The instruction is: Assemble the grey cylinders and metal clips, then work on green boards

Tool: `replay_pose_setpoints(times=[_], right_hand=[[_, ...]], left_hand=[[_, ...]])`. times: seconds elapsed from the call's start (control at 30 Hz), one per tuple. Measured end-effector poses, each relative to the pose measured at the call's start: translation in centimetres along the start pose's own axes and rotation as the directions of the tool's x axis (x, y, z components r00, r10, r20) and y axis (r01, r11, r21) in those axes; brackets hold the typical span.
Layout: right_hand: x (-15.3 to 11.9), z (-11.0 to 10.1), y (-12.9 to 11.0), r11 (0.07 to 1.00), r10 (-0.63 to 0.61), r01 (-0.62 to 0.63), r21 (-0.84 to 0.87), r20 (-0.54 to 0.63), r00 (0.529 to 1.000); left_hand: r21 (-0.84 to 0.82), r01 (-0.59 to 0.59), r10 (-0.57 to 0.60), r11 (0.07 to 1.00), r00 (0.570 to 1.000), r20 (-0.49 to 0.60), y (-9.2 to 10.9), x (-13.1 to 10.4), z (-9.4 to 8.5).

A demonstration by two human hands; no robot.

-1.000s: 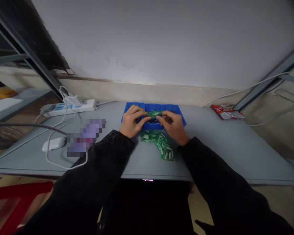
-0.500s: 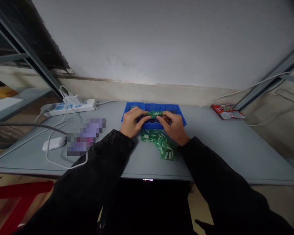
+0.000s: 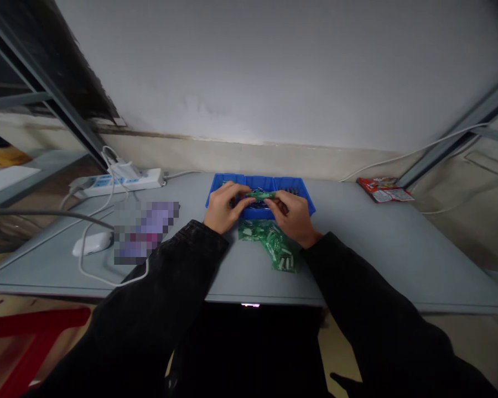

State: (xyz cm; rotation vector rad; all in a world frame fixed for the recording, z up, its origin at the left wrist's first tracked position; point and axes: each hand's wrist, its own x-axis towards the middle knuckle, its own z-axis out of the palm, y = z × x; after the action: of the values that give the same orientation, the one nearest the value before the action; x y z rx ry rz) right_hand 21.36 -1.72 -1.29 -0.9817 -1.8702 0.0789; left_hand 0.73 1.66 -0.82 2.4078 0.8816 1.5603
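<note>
Between my two hands a small green plastic bag [image 3: 262, 195] is stretched sideways above a blue compartment tray [image 3: 259, 213]. My left hand [image 3: 225, 207] pinches the bag's left end between thumb and fingers. The other end is pinched by my right hand [image 3: 292, 214]. Small metal-looking parts lie in the tray's middle compartment, partly covered by the bag and my fingers. Several more green bags [image 3: 277, 246] with small pale and shiny pieces inside lie in a heap on the grey table, just in front of the tray.
To the left are a white power strip [image 3: 143, 180] with plugs and cables, a blurred-out flat object [image 3: 151, 229] and a white earphone case [image 3: 92, 243]. A red snack packet [image 3: 384, 189] lies far right. The wall [image 3: 274, 83] rises behind the table.
The green bag between my hands now looks narrower and flatter, showing more of the tray's middle compartment behind it. Both hands have stayed nearly in place.
</note>
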Motion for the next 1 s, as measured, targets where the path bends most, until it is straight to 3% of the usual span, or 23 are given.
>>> replay_pose_setpoints(times=[1.0], right_hand=[[-0.08, -0.04, 0.04, 0.999, -0.021, 0.02, -0.043, -0.001, 1.0]], left_hand=[[0.007, 0.006, -0.006, 1.0, 1.0, 0.01, -0.13, -0.05, -0.01]])
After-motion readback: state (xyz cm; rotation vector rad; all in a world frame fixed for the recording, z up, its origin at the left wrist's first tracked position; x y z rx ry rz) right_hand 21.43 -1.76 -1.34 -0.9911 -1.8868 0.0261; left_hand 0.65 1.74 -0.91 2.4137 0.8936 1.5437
